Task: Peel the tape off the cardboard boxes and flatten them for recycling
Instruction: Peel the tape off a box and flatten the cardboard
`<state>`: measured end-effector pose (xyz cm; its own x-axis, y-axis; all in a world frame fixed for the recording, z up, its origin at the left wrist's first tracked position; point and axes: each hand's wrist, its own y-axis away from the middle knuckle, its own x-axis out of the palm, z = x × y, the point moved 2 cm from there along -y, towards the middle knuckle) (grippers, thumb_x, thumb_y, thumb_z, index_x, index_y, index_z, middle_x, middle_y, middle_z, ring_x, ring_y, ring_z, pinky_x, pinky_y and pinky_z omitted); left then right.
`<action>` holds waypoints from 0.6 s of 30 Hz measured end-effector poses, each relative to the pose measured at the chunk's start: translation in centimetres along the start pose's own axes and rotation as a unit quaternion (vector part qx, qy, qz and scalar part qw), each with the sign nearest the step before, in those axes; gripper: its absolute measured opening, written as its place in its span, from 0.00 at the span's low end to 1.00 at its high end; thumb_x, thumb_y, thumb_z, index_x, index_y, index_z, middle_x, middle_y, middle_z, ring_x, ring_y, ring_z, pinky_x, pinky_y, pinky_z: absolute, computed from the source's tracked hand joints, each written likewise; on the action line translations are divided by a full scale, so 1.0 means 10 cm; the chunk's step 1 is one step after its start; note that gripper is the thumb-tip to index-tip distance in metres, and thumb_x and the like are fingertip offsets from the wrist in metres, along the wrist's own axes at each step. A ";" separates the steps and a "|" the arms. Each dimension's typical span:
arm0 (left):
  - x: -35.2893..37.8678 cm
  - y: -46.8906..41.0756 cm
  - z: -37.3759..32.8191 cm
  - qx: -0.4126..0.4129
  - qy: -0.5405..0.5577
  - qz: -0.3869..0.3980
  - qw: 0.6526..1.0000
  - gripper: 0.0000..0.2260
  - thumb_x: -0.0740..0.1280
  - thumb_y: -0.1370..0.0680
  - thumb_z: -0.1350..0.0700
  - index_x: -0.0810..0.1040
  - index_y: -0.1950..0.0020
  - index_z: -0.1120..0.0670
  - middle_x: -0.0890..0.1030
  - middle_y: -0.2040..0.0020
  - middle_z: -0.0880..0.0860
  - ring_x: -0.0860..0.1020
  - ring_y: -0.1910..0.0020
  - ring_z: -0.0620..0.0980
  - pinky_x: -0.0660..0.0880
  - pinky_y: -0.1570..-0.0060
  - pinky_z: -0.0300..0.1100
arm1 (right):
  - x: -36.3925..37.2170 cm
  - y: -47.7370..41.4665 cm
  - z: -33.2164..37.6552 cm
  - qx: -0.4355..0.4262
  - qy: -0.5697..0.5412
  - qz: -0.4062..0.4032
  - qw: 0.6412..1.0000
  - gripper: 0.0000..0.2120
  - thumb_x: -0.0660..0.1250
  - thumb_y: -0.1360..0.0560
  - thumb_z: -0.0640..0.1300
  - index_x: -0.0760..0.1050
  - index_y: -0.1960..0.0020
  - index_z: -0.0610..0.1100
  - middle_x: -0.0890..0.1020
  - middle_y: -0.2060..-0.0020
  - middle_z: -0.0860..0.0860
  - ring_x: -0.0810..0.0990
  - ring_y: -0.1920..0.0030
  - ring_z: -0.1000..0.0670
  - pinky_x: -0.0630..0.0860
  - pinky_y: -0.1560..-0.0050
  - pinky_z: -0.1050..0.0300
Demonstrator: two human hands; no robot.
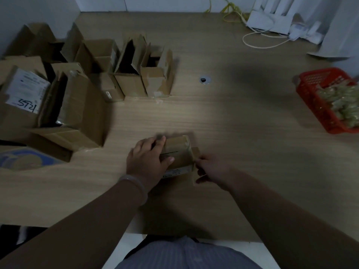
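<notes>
Left hand [145, 160] gripping small box [178, 152], opened boxes [130, 84] left, basket [310, 98] right

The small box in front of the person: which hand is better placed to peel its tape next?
Probably the right hand: its curled fingertips sit at the small box's right edge, beside the shiny tape. The left hand grips the box's left side, steadying it.

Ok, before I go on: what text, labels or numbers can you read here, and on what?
"5521", roughly: handwritten in black on the white label of the big left box. It may be upside down, and the last mark is unsure.
Printed lines on that label: too blurred to read.
Pale label on the small front box: too blurred to read.
Nothing else is legible.
</notes>
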<state>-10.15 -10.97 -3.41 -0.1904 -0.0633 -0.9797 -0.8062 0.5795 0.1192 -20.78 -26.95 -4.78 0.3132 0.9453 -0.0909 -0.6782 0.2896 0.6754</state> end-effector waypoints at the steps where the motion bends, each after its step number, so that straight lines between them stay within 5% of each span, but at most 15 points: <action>1: 0.00 0.01 0.00 -0.002 0.001 0.000 1.000 0.32 0.58 0.25 0.35 0.56 0.23 0.43 0.62 0.26 0.49 0.59 0.28 0.53 0.62 0.31 0.51 | -0.01 0.01 0.00 0.003 -0.002 0.006 1.000 0.10 0.60 0.19 0.42 0.72 0.58 0.42 0.72 0.63 0.47 0.70 0.66 0.51 0.80 0.62 0.51; 7: -0.01 0.01 0.01 -0.004 -0.001 0.006 1.000 0.32 0.58 0.25 0.34 0.55 0.23 0.41 0.62 0.26 0.48 0.58 0.28 0.52 0.62 0.32 0.53 | -0.04 0.03 0.03 0.053 -0.060 0.041 0.996 0.08 0.61 0.20 0.41 0.73 0.56 0.41 0.71 0.66 0.47 0.70 0.70 0.52 0.76 0.70 0.56; 11: 0.01 0.00 0.02 0.000 0.004 0.003 1.000 0.32 0.58 0.25 0.34 0.55 0.24 0.41 0.62 0.26 0.48 0.59 0.28 0.52 0.62 0.32 0.53 | -0.04 0.06 -0.03 0.081 -0.185 0.052 0.978 0.06 0.62 0.20 0.40 0.74 0.55 0.40 0.74 0.66 0.46 0.73 0.68 0.50 0.79 0.67 0.52; 14: 0.03 -0.02 0.03 0.000 -0.003 -0.003 1.000 0.32 0.57 0.25 0.33 0.56 0.24 0.41 0.63 0.27 0.48 0.59 0.28 0.51 0.62 0.32 0.52 | -0.10 0.04 -0.07 0.055 -0.162 -0.014 0.985 0.06 0.64 0.21 0.41 0.77 0.51 0.38 0.78 0.60 0.44 0.80 0.61 0.48 0.81 0.63 0.49; 18: 0.04 -0.02 0.02 -0.002 0.002 -0.008 1.000 0.32 0.57 0.25 0.33 0.57 0.24 0.41 0.63 0.27 0.48 0.59 0.28 0.52 0.62 0.32 0.52 | -0.12 0.05 -0.07 0.003 -0.094 -0.006 0.996 0.05 0.69 0.24 0.42 0.79 0.55 0.40 0.83 0.61 0.45 0.84 0.60 0.51 0.81 0.63 0.54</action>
<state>-9.96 -10.89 -3.90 -0.1806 -0.0761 -0.9806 -0.8113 0.5751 0.1048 -21.98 -27.84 -4.86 0.4413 0.8965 0.0395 -0.6699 0.2999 0.6792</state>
